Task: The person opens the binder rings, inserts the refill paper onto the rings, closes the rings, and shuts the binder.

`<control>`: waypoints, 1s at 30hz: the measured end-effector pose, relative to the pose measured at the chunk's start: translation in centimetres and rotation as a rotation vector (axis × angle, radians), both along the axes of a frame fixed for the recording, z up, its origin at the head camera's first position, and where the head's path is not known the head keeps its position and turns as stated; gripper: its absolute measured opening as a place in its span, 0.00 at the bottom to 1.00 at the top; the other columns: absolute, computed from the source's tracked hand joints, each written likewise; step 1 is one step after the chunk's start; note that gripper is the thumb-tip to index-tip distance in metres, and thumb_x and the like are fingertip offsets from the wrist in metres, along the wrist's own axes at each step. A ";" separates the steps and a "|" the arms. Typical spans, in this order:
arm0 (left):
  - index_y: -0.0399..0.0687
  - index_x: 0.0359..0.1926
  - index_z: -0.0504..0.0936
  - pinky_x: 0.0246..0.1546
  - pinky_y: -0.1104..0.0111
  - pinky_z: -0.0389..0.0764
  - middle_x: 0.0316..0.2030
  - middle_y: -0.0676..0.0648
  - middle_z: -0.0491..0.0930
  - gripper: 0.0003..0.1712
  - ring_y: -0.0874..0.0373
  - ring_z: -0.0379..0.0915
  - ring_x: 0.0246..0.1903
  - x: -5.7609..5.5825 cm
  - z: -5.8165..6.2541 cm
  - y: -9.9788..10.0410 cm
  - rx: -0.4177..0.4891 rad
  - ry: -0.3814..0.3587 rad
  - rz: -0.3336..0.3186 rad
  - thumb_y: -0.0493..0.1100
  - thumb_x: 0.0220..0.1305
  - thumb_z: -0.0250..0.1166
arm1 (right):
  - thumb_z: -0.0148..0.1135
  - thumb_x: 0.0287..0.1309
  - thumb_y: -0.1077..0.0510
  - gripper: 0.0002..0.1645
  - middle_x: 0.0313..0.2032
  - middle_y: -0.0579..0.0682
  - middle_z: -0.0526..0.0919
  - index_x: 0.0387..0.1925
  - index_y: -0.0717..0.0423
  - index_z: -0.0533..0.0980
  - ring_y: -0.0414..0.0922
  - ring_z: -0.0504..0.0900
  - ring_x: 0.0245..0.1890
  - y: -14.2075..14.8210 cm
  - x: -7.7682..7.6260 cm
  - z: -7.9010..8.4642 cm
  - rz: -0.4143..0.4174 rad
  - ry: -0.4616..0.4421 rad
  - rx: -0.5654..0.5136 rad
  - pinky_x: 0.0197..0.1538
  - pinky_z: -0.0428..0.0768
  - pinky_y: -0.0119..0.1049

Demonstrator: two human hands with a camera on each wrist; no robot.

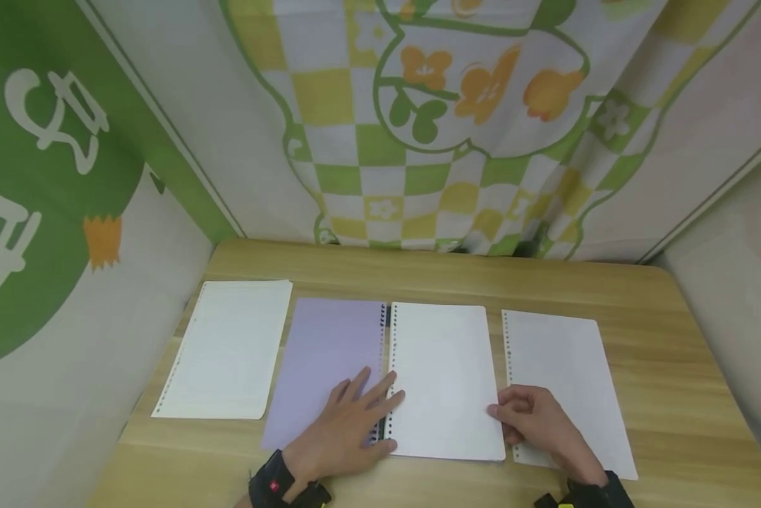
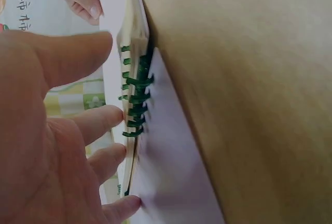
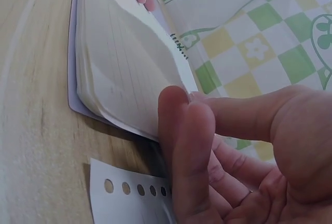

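An open loose-leaf notebook lies on the table, its purple cover (image 1: 332, 346) folded out left and its stack of white pages (image 1: 443, 374) at right. Dark green binding rings (image 2: 137, 99) run between them in the left wrist view. Across this spine my left hand (image 1: 348, 430) rests with fingers spread, fingertips on the pages' punched edge. My right hand (image 1: 535, 418) pinches the outer edge of the top paper between thumb and fingers. In the right wrist view that paper (image 3: 140, 32) bows up slightly from the stack; how many sheets are pinched I cannot tell.
A loose punched sheet (image 1: 567, 381) lies right of the notebook, partly under my right hand. Further left lie white punched sheets (image 1: 228, 353). The wooden table (image 1: 418, 271) ends at a patterned curtain (image 1: 380, 190) behind, with pale walls at the sides.
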State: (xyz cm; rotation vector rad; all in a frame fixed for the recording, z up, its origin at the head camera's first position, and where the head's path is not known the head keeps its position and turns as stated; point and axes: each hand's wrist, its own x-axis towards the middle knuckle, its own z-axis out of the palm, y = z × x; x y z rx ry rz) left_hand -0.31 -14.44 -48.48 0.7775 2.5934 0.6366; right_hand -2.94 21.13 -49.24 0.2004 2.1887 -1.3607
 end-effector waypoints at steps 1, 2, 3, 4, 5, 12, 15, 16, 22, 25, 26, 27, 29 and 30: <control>0.55 0.83 0.64 0.75 0.28 0.53 0.86 0.46 0.50 0.41 0.28 0.41 0.83 0.1 -0.1 0.0 0.007 0.000 0.001 0.59 0.75 0.65 | 0.73 0.68 0.53 0.18 0.24 0.49 0.86 0.49 0.64 0.82 0.45 0.83 0.25 0.0 0.0 -0.1 0.004 -0.001 -0.004 0.31 0.84 0.36; 0.55 0.83 0.64 0.75 0.28 0.53 0.86 0.46 0.50 0.41 0.28 0.41 0.83 0.1 -0.1 -0.1 0.012 0.002 0.000 0.58 0.76 0.64 | 0.72 0.69 0.53 0.18 0.25 0.49 0.86 0.49 0.65 0.82 0.45 0.83 0.25 0.0 0.0 -0.1 0.010 0.004 -0.009 0.31 0.84 0.36; 0.55 0.83 0.64 0.75 0.28 0.52 0.86 0.46 0.50 0.40 0.28 0.41 0.83 0.1 -0.2 -0.1 0.014 0.003 -0.001 0.58 0.76 0.64 | 0.72 0.69 0.53 0.18 0.25 0.49 0.86 0.49 0.64 0.82 0.45 0.83 0.25 0.0 0.0 -0.1 0.010 0.003 -0.009 0.32 0.84 0.36; 0.56 0.83 0.64 0.75 0.28 0.52 0.86 0.46 0.50 0.40 0.28 0.41 0.83 0.1 -0.2 -0.1 0.015 0.007 -0.003 0.58 0.76 0.64 | 0.71 0.69 0.53 0.18 0.26 0.49 0.87 0.49 0.64 0.82 0.45 0.83 0.26 -0.1 0.0 -0.1 0.012 0.003 -0.010 0.32 0.84 0.36; 0.56 0.83 0.64 0.75 0.28 0.53 0.86 0.46 0.50 0.40 0.28 0.41 0.83 0.0 -0.3 -0.1 0.015 0.011 -0.006 0.58 0.76 0.64 | 0.71 0.70 0.53 0.18 0.26 0.49 0.87 0.49 0.64 0.82 0.45 0.83 0.26 -0.1 0.0 -0.1 0.010 0.001 -0.012 0.32 0.84 0.36; 0.56 0.82 0.65 0.75 0.28 0.53 0.86 0.46 0.50 0.41 0.27 0.41 0.82 0.1 -0.5 -0.1 0.010 0.028 -0.025 0.57 0.74 0.65 | 0.71 0.70 0.53 0.17 0.26 0.50 0.87 0.49 0.64 0.82 0.46 0.84 0.26 -0.1 -0.1 -0.1 0.012 0.011 0.005 0.31 0.84 0.37; 0.57 0.82 0.65 0.75 0.28 0.54 0.86 0.46 0.50 0.42 0.27 0.41 0.82 0.2 -0.6 -0.1 -0.001 0.035 -0.022 0.58 0.74 0.66 | 0.71 0.70 0.54 0.17 0.29 0.50 0.89 0.50 0.64 0.83 0.46 0.86 0.28 0.2 -0.2 -0.1 -0.009 0.029 0.025 0.32 0.86 0.38; 0.57 0.82 0.64 0.75 0.28 0.54 0.86 0.46 0.50 0.42 0.27 0.41 0.82 0.3 -0.6 -0.1 -0.007 0.038 -0.019 0.58 0.73 0.67 | 0.71 0.70 0.54 0.17 0.30 0.50 0.90 0.50 0.63 0.83 0.46 0.87 0.29 0.4 -0.2 0.0 -0.023 0.042 0.039 0.32 0.87 0.38; 0.59 0.82 0.66 0.75 0.30 0.57 0.85 0.47 0.52 0.43 0.28 0.44 0.82 0.4 -0.4 0.1 -0.040 0.040 -0.005 0.59 0.70 0.70 | 0.71 0.70 0.53 0.18 0.38 0.52 0.90 0.51 0.63 0.84 0.44 0.88 0.35 3.9 -0.4 0.9 -0.067 0.229 0.236 0.35 0.84 0.33; 0.58 0.81 0.67 0.75 0.32 0.58 0.85 0.45 0.54 0.43 0.27 0.46 0.81 0.3 -0.1 0.3 -0.051 0.049 -0.007 0.58 0.69 0.71 | 0.72 0.69 0.48 0.25 0.44 0.56 0.90 0.55 0.64 0.82 0.48 0.89 0.42 6.5 -0.3 1.3 -0.066 0.306 0.375 0.39 0.82 0.32; 0.58 0.81 0.68 0.75 0.32 0.58 0.85 0.45 0.54 0.43 0.27 0.47 0.81 0.2 0.0 0.3 -0.053 0.050 -0.007 0.58 0.69 0.71 | 0.72 0.69 0.47 0.27 0.47 0.59 0.89 0.57 0.64 0.81 0.51 0.89 0.45 7.4 -0.2 1.4 -0.071 0.311 0.412 0.41 0.82 0.34; 0.57 0.80 0.68 0.76 0.33 0.58 0.84 0.45 0.55 0.43 0.27 0.47 0.81 0.1 0.1 0.4 -0.055 0.049 -0.009 0.58 0.69 0.72 | 0.72 0.69 0.45 0.30 0.49 0.62 0.88 0.58 0.65 0.79 0.55 0.89 0.47 8.2 -0.2 1.5 -0.075 0.309 0.442 0.42 0.84 0.36; 0.56 0.80 0.68 0.75 0.33 0.58 0.84 0.44 0.55 0.43 0.27 0.48 0.80 0.0 0.3 0.6 -0.063 0.043 -0.016 0.58 0.68 0.72 | 0.72 0.68 0.42 0.37 0.55 0.68 0.85 0.62 0.68 0.76 0.63 0.86 0.52 9.5 0.1 1.6 -0.078 0.296 0.488 0.46 0.87 0.45; 0.55 0.80 0.69 0.76 0.33 0.58 0.84 0.43 0.56 0.43 0.27 0.48 0.80 0.0 0.4 0.7 -0.067 0.041 -0.019 0.58 0.68 0.72 | 0.72 0.68 0.40 0.40 0.57 0.71 0.82 0.63 0.69 0.74 0.66 0.85 0.54 10.1 0.2 1.7 -0.073 0.291 0.510 0.48 0.87 0.50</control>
